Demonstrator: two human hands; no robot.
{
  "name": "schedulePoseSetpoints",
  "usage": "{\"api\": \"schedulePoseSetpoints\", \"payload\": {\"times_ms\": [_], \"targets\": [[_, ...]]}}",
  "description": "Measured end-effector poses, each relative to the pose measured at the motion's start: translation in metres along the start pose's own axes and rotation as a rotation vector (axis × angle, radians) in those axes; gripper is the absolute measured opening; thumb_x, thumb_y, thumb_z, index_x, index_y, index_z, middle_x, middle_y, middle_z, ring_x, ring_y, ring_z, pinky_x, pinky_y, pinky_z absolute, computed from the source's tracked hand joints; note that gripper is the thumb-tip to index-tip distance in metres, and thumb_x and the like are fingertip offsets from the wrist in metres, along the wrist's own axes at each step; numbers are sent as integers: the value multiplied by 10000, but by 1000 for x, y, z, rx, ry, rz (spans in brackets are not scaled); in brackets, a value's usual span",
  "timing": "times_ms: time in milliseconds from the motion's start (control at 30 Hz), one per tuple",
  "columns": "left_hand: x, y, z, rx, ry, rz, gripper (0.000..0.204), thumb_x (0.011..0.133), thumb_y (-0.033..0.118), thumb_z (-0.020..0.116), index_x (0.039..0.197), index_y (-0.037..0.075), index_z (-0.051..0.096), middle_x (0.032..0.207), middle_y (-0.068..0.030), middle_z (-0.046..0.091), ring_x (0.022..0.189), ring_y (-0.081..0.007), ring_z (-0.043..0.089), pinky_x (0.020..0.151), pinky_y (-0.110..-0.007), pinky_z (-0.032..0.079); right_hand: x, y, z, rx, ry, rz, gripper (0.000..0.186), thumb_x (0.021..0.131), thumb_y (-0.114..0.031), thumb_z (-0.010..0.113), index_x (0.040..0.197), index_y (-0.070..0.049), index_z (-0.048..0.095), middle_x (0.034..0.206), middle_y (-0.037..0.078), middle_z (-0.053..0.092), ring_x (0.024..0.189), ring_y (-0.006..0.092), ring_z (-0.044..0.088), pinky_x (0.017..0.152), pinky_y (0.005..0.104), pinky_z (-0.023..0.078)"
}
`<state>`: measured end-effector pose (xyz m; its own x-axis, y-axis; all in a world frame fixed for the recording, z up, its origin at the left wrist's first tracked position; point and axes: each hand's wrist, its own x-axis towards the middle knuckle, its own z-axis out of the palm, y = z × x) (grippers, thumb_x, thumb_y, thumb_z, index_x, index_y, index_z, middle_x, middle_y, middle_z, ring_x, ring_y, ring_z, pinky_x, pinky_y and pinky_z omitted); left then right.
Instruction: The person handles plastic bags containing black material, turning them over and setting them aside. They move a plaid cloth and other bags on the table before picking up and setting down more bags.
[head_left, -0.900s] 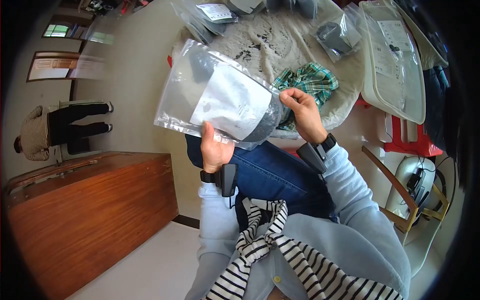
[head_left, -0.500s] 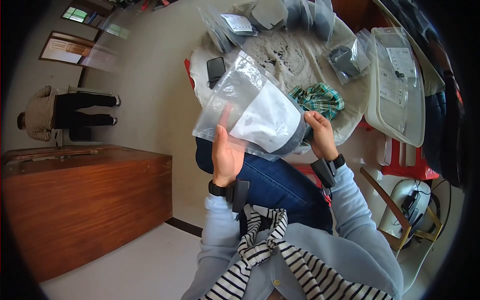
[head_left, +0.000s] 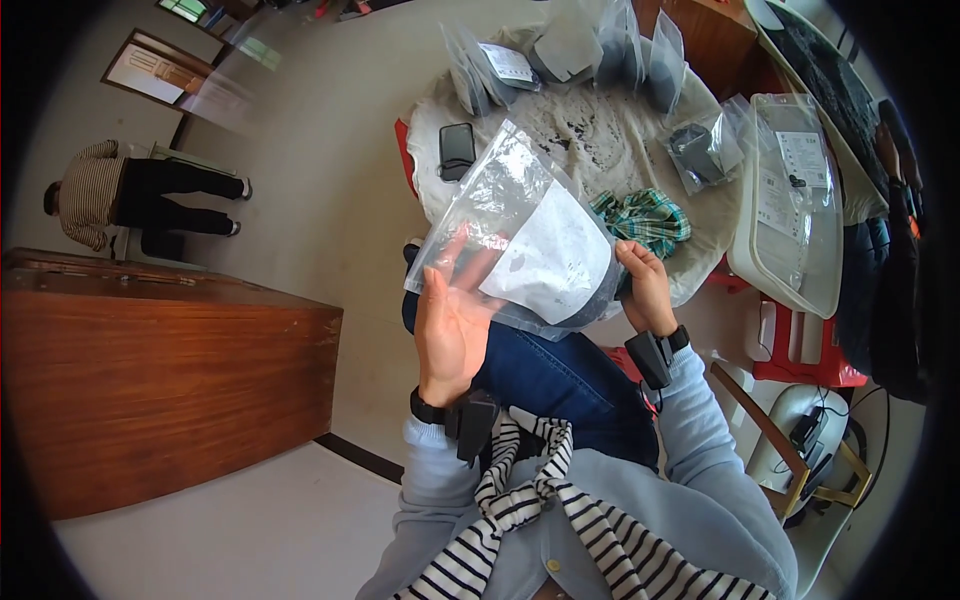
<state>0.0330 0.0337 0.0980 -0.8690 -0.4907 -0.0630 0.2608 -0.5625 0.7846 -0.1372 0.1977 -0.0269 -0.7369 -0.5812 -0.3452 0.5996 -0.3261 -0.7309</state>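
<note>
A clear plastic bag (head_left: 530, 250) with a white sheet and dark garment inside is held up above the person's lap, in front of the worktop (head_left: 600, 140). The right hand (head_left: 648, 285) pinches the bag's right edge. The left hand (head_left: 452, 320) lies flat against its lower left side, fingers spread wide. A green plaid cloth (head_left: 645, 218) sits at the worktop's near edge, a black phone (head_left: 457, 150) at its left edge.

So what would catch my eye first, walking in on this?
Most likely the big clear plastic bag with something grey and white inside, held up mid-picture between the left hand, flat under its near edge, and the right hand gripping its right side. Beyond it sits a round cloth-covered table with a green plaid cloth, a black phone and more bagged items. A person stands far left.
</note>
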Motion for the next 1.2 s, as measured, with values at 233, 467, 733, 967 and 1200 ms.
{"api": "schedulePoseSetpoints", "payload": {"times_ms": [233, 467, 733, 967, 1200], "targets": [[-23, 14, 12, -78, 47, 6, 674, 936, 572, 284, 1460, 167, 157, 1441, -261, 263, 1302, -382, 324, 1018, -554, 287, -4, 8, 3, -56, -62, -17, 116, 928, -131, 525, 873, -52, 591, 832, -17, 593, 734, 57, 510, 687, 203, 402], [-46, 19, 18, -117, 83, 61, 719, 932, 576, 296, 1473, 146, 95, 1466, -226, 230, 1344, -342, 272, 1052, -552, 236, -34, -26, 51, -303, 48, -323, 175, 934, -88, 481, 1062, -26, 583, 1005, 21, 604, 862, 81, 543, 781, 229, 428], [-52, 8, 25, -125, 135, 83, 701, 933, 565, 313, 1476, 181, 91, 1481, -190, 212, 1347, -337, 264, 1067, -521, 249, -104, -36, 136, -1286, -823, -961, 581, 879, -282, 566, 1348, 8, 381, 1147, 200, 561, 1062, 336, 555, 941, 357, 409], [-56, 3, 21, -120, 170, 156, 677, 939, 552, 311, 1476, 208, 82, 1496, -186, 153, 1346, -347, 261, 1064, -548, 251, -71, -20, 125, -1248, -720, -466, 822, 872, -544, 460, 1403, 42, 236, 1192, 219, 529, 1023, 380, 535, 903, 426, 390], [-50, 1, 18, -249, 127, 133, 654, 941, 554, 295, 1472, 228, 97, 1477, -225, 176, 1348, -366, 247, 1042, -599, 254, -78, -25, 107, -1065, -625, -787, 904, 846, -626, 431, 1406, 52, 220, 1209, 230, 505, 938, 387, 534, 831, 432, 392]]}}
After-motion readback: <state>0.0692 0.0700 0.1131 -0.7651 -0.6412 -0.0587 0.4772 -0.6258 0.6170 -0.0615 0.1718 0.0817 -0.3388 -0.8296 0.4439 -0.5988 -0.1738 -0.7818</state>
